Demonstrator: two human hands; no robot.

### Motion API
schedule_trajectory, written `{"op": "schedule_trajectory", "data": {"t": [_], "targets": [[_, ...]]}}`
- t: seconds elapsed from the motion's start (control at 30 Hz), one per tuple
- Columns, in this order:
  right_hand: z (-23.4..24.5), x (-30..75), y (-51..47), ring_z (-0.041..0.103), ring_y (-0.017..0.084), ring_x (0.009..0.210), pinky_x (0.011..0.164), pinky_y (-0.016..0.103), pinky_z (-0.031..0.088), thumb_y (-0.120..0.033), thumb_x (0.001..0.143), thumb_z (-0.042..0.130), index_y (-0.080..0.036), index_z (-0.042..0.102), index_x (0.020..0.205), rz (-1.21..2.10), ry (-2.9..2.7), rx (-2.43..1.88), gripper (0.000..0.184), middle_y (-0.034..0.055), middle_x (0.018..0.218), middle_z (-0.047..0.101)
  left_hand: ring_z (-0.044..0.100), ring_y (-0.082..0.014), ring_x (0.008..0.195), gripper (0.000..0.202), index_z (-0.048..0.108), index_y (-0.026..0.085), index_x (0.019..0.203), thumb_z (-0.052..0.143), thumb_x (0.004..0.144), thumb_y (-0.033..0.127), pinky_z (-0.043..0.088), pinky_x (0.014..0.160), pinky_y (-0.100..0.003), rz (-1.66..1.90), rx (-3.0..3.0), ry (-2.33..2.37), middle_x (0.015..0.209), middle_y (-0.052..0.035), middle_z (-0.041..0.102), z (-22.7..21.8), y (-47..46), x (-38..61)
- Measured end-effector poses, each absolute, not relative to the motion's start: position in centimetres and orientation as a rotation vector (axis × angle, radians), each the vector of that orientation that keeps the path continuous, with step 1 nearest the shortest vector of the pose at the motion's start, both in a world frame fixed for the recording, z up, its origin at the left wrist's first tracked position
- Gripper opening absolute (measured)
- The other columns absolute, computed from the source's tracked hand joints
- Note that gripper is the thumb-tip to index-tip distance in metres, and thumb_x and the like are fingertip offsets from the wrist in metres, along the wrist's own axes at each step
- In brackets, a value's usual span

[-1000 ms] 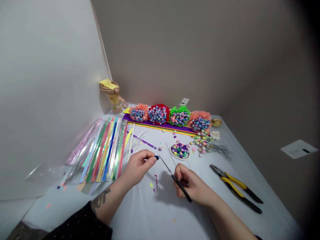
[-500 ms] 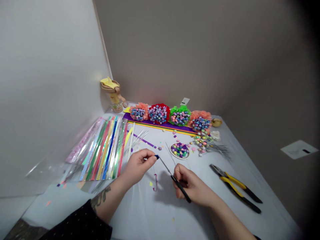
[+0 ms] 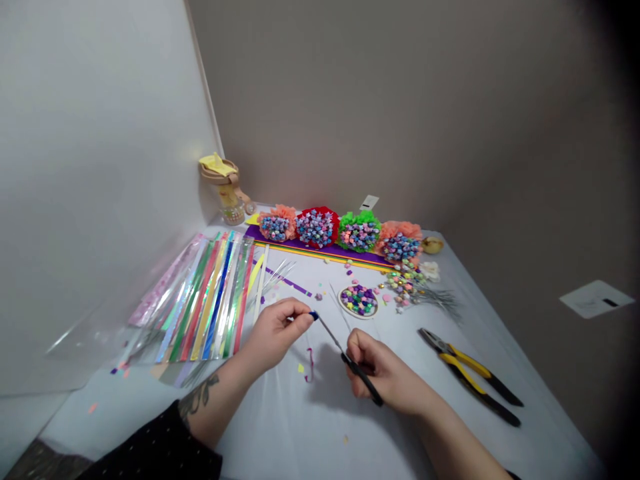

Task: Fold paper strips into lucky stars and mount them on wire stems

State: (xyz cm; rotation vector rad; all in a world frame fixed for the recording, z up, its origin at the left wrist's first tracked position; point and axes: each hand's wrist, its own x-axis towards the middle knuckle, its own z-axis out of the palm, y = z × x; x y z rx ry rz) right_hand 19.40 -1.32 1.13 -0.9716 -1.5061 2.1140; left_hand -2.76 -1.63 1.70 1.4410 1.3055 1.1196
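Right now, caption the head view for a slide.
Left hand pinches a dark blue scrap; right hand holds a black-handled metal tool.

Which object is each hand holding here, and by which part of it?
The left hand pinches a small dark blue piece at its end between its fingers; the right hand grips the black handle of a thin metal tool.

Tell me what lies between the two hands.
Head view: a thin black-handled metal tool runs from the right hand toward the left hand; a magenta paper curl and yellow scrap lie beneath.
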Motion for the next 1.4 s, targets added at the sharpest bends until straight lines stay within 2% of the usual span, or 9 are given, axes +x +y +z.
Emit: {"op": "schedule_trajectory", "data": {"t": [0.4,0.87,0.97,1.1,1.17,1.3,1.4], "targets": [[1.5,19.4,-1.5,0.038,0.006,0.048,0.046,0.018,0.024,-0.029,0.066,0.075,-0.022,0.030,0.073,2.122,-1.484,-0.955,0.046,-0.0091,0.057,0.046,0.053,-0.0155,0.069,0.017,0.062,0.018,0.074,0.057,0.081,0.032,0.042,0.065,-0.025,1.128,1.470,1.293,0.072,-0.0022,0.058,1.7,-1.8,-2.8],[1.0,19.5,-1.5,0.044,0.008,0.048,0.047,0.018,0.029,-0.022,0.069,0.067,-0.023,0.030,0.074,2.054,-1.539,-0.999,0.038,-0.0085,0.056,0.050,0.052,-0.0133,0.068,0.015,0.059,0.018,0.072,0.056,0.082,0.029,0.040,0.065,-0.023,1.117,1.523,1.293,0.071,-0.0005,0.056,1.8,-1.8,-2.9],[0.3,19.5,-1.0,0.045,0.009,0.048,0.047,0.020,0.031,-0.023,0.069,0.063,-0.023,0.029,0.075,1.857,-1.650,-1.143,0.034,-0.0074,0.057,0.052,0.052,-0.0134,0.068,0.015,0.059,0.018,0.072,0.056,0.082,0.029,0.040,0.065,-0.024,1.121,1.520,1.303,0.071,-0.0005,0.056,1.7,-1.7,-2.9],[-0.8,19.3,-0.2,0.051,0.014,0.058,0.055,0.023,0.034,-0.017,0.070,0.056,-0.023,0.038,0.078,1.220,-2.025,-1.513,0.020,-0.0023,0.067,0.059,0.052,-0.0134,0.066,0.013,0.059,0.018,0.072,0.057,0.080,0.028,0.041,0.064,-0.024,1.160,1.476,1.326,0.070,-0.0005,0.056,1.6,-1.6,-2.7],[-1.2,19.2,-0.1,0.052,0.015,0.064,0.058,0.024,0.034,-0.015,0.071,0.055,-0.022,0.043,0.079,1.028,-2.167,-1.608,0.016,-0.0002,0.073,0.059,0.052,-0.0134,0.065,0.013,0.059,0.018,0.070,0.058,0.078,0.027,0.041,0.062,-0.024,1.201,1.476,1.344,0.068,-0.0007,0.056,1.6,-1.6,-2.5],[-1.0,19.0,-0.3,0.053,0.017,0.072,0.061,0.024,0.036,-0.013,0.070,0.056,-0.020,0.052,0.077,0.921,-2.279,-1.570,0.012,0.0021,0.078,0.058,0.051,-0.0131,0.063,0.013,0.059,0.017,0.066,0.058,0.076,0.025,0.040,0.059,-0.023,1.216,1.505,1.347,0.066,-0.0007,0.056,2.0,-1.9,-2.0],[-0.6,19.0,-0.7,0.055,0.017,0.078,0.068,0.026,0.040,-0.007,0.071,0.054,-0.019,0.060,0.080,0.888,-2.293,-1.415,0.016,0.0040,0.084,0.058,0.049,-0.0117,0.062,0.012,0.059,0.016,0.070,0.058,0.075,0.027,0.040,0.059,-0.022,1.161,1.414,1.310,0.066,0.0003,0.054,2.2,-2.2,-1.5]]}}
